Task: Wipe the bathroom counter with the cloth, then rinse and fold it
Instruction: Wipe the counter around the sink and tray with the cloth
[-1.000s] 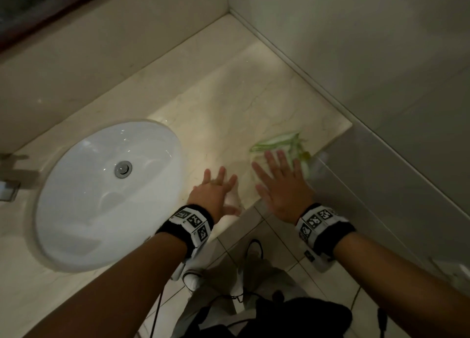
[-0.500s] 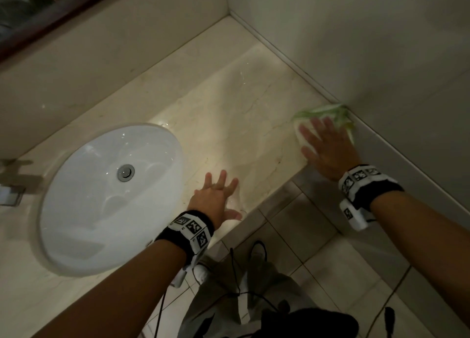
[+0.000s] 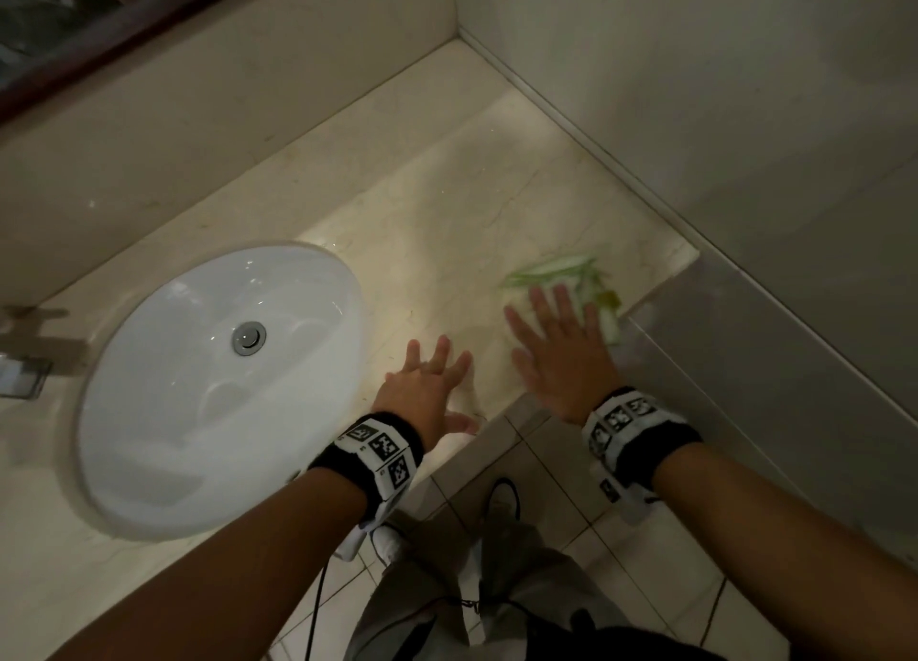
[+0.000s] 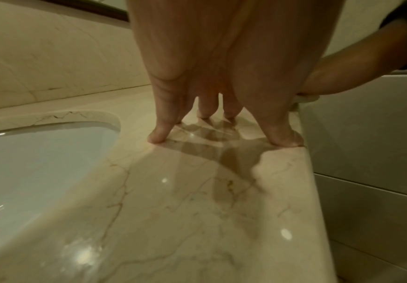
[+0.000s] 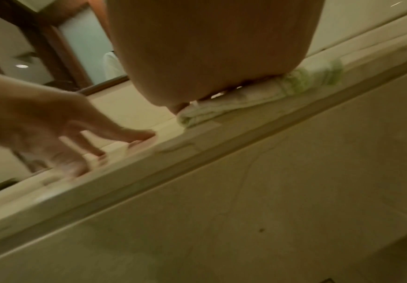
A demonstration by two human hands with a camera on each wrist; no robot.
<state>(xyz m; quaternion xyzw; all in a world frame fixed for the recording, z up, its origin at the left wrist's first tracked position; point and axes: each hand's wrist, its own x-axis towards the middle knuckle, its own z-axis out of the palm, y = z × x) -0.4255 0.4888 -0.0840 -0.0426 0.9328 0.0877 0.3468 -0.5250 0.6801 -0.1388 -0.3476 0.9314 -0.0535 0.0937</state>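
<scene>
Fingers (image 3: pixel 556 307) of the right hand (image 3: pixel 564 362) lie straight and spread, pressing flat on the cloth (image 3: pixel 561 273), not curled round it. That green-and-white cloth, bunched, sits on the desk (image 3: pixel 447 223) near its front right corner, just beside the wall panel (image 3: pixel 745 362). Left hand (image 3: pixel 422 392) is likewise spread with straight fingers, its tips touching the bare marble near the front edge, between the sink (image 3: pixel 198 387) and the cloth, holding nothing.
</scene>
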